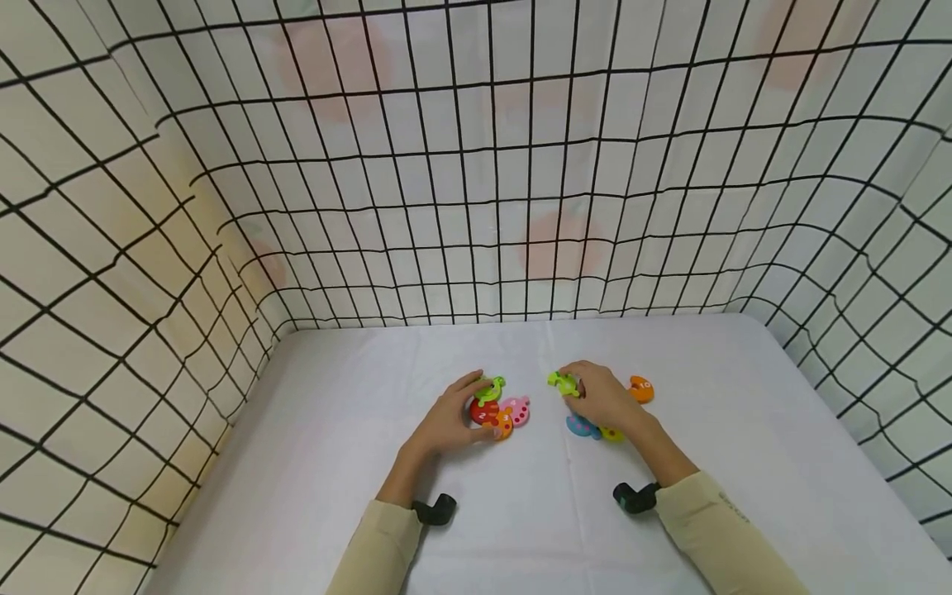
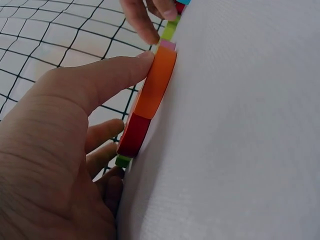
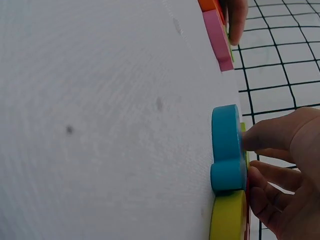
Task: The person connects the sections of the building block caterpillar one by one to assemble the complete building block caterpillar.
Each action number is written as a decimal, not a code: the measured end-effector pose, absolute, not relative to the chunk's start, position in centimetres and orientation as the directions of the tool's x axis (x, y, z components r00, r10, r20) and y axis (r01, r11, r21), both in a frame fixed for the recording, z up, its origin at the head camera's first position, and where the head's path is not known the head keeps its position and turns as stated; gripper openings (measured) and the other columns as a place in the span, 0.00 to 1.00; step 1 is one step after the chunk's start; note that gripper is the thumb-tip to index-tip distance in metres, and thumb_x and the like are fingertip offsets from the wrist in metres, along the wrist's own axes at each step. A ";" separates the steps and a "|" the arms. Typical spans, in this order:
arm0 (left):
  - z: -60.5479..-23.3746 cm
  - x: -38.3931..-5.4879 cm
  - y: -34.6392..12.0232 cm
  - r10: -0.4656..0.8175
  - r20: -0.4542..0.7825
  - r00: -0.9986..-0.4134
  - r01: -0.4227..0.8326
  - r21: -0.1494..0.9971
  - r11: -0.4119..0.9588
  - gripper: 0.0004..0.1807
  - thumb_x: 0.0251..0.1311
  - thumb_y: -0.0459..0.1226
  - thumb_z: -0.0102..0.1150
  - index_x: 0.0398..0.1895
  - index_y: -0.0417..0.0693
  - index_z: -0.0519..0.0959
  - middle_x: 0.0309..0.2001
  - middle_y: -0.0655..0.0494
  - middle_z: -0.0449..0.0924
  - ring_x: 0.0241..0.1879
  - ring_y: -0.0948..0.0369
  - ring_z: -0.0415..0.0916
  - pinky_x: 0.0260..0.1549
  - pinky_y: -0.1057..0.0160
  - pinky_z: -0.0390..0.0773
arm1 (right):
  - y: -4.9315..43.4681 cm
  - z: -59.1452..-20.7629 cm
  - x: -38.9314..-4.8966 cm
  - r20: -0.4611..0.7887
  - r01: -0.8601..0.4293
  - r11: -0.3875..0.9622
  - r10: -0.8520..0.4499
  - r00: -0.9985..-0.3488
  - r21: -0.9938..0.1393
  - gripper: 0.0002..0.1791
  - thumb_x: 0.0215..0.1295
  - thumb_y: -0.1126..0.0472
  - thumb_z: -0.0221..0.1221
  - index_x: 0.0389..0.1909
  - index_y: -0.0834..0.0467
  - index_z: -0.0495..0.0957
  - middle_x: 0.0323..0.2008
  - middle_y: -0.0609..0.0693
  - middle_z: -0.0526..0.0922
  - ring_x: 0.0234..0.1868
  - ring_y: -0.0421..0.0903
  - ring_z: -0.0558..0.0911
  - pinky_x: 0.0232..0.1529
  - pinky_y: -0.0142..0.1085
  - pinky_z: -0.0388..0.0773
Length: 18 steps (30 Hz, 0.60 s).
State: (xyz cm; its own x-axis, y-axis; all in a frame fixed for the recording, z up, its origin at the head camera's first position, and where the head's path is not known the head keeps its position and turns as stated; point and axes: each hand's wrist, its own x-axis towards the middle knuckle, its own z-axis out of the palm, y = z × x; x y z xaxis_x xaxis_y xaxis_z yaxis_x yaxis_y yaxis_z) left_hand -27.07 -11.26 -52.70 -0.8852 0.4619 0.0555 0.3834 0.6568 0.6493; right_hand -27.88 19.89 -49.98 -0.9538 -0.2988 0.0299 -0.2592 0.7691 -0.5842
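Head view: bright, soft, even light
Grid (image 1: 497, 201): lines bow near the edges, wide-angle distortion
Tabletop (image 1: 521, 521): pale, faint shadow beside left hand (image 1: 449, 418)
Left wrist view: dimmer, lower fingers (image 2: 113, 192) in shade
Right wrist view: dim, greyish

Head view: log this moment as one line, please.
left hand: thumb touches orange piece; right hand: pinches green piece; beside orange piece: red piece, pink piece; near right hand: blue piece

the left sleeve (image 1: 381, 541) and right sleeve (image 1: 717, 529) are beige, the right one marked with small dark lettering (image 1: 734, 507), too small to read. a black, bent, round-ended camera sits at the left wrist (image 1: 437, 510) and another at the right (image 1: 635, 498); the left hand (image 1: 449, 420) and right hand (image 1: 601, 401) are bare.
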 end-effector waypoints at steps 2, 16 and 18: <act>-52.7 -27.0 -11.2 0.463 0.051 -0.885 0.383 0.646 0.660 0.46 0.55 0.52 0.71 0.77 0.56 0.66 0.82 0.55 0.53 0.81 0.47 0.53 0.74 0.34 0.59 | 19.9 -50.0 -27.8 0.024 -0.261 0.773 -0.304 -0.952 -0.579 0.27 0.66 0.62 0.66 0.65 0.62 0.76 0.33 0.51 0.75 0.28 0.44 0.71 0.25 0.31 0.68; -52.8 -26.8 -11.3 0.469 0.059 -0.881 0.396 0.635 0.663 0.47 0.56 0.55 0.70 0.79 0.58 0.64 0.82 0.59 0.54 0.80 0.50 0.54 0.74 0.36 0.60 | 19.8 -50.3 -27.8 0.021 -0.234 0.783 -0.272 -0.962 -0.576 0.23 0.67 0.61 0.66 0.62 0.60 0.79 0.29 0.50 0.73 0.30 0.45 0.70 0.28 0.33 0.66; -52.8 -26.9 -11.3 0.471 0.059 -0.880 0.396 0.640 0.659 0.47 0.56 0.55 0.70 0.79 0.58 0.64 0.82 0.60 0.55 0.80 0.51 0.54 0.74 0.36 0.60 | 19.8 -50.2 -27.7 0.023 -0.231 0.777 -0.269 -0.963 -0.585 0.23 0.67 0.61 0.67 0.62 0.59 0.79 0.29 0.50 0.73 0.30 0.45 0.70 0.28 0.33 0.67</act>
State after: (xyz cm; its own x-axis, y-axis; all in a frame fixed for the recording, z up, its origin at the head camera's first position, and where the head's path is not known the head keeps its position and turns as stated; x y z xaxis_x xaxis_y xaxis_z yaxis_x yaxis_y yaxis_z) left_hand -26.87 -11.27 -52.77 -0.8800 0.4713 0.0592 0.3958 0.6586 0.6400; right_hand -27.67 19.80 -50.19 -0.9629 -0.2690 0.0230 -0.2312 0.7774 -0.5850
